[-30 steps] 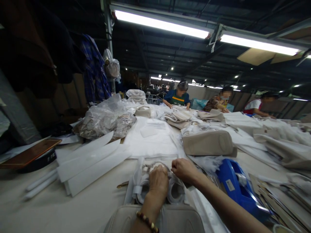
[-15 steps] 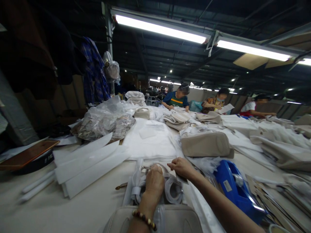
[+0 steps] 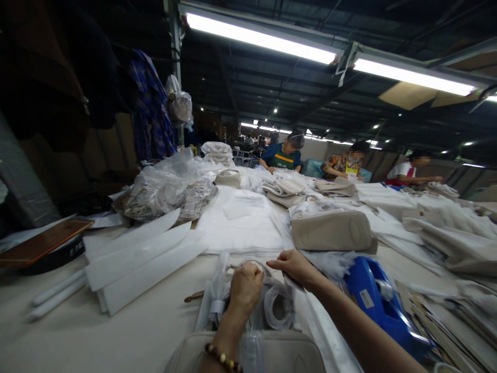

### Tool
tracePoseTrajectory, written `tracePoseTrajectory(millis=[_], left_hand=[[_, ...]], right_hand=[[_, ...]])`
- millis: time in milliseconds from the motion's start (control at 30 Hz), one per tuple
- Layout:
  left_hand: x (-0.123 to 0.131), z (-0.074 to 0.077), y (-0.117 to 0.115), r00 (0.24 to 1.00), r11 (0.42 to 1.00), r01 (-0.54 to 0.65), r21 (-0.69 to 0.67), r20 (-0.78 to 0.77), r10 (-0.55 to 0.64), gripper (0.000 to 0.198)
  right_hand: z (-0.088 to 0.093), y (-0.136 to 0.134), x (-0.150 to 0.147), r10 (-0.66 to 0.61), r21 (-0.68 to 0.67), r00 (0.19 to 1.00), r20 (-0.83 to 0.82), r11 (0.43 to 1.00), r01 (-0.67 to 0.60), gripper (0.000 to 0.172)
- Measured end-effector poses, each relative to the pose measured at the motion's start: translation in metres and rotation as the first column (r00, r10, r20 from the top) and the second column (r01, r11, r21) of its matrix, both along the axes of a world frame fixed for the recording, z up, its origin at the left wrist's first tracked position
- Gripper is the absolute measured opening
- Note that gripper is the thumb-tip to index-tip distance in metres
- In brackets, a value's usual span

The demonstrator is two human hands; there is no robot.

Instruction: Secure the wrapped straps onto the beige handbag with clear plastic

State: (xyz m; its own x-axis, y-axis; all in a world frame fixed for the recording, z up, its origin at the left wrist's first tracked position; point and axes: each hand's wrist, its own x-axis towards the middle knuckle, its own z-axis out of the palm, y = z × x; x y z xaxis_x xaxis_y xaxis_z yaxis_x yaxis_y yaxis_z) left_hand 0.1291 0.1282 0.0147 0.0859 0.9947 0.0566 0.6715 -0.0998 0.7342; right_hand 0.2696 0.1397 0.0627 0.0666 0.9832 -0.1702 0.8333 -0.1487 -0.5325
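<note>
A beige handbag (image 3: 281, 348) lies at the bottom centre, close to me, partly hidden by my left forearm. Beyond its edge are a coiled part wrapped in clear film (image 3: 278, 306) and a white-wrapped strap (image 3: 217, 299). My left hand (image 3: 247, 288), with a beaded bracelet at the wrist, is closed over the middle of these wrapped parts; what its fingers grip is hidden. Just to the right, my right hand (image 3: 294, 265) makes a pinch, fingertips pointing towards the left hand. Whatever is in that pinch is too small to make out.
White sheets (image 3: 143, 269) are spread at left, near a brown-orange tray (image 3: 46, 242). A stack of white bags (image 3: 240, 223) lies ahead. Another beige bag (image 3: 332, 230) and a blue tape dispenser (image 3: 375, 298) stand at right. Several co-workers (image 3: 285, 155) are across the table.
My left wrist has shifted slightly left and down, its fist turning a little. My right hand has barely moved. Across the table, a co-worker's raised white sheet has been lowered.
</note>
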Motion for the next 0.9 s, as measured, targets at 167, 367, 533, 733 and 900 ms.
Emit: tracePoseTrajectory(millis=[167, 367, 533, 733, 900], left_hand=[[-0.003, -0.001, 0.002, 0.967, 0.997, 0.073, -0.002, 0.245, -0.07, 0.02], [-0.006, -0.008, 0.0, 0.884, 0.993, 0.121, 0.007, 0.454, -0.111, 0.015], [-0.007, -0.01, 0.0, 0.845, 0.994, 0.089, 0.065, 0.524, -0.11, 0.017], [-0.01, -0.003, -0.005, 0.827, 0.992, 0.02, 0.128, 0.555, -0.088, 0.021], [-0.013, -0.001, -0.008, 0.798, 0.99, 0.0, 0.143, 0.596, -0.086, 0.027]], right_hand=[[-0.004, -0.009, -0.002, -0.059, -0.032, 0.957, -0.284, 0.998, 0.052, 0.026], [-0.01, -0.019, -0.01, -0.161, -0.107, 0.848, -0.504, 0.987, 0.124, 0.012], [-0.006, -0.033, -0.018, -0.252, -0.182, 0.742, -0.621, 0.967, 0.176, 0.027], [-0.01, -0.04, -0.025, -0.292, -0.206, 0.581, -0.76, 0.956, 0.211, 0.039], [-0.015, -0.042, -0.02, -0.323, -0.265, 0.482, -0.814, 0.946, 0.187, 0.042]])
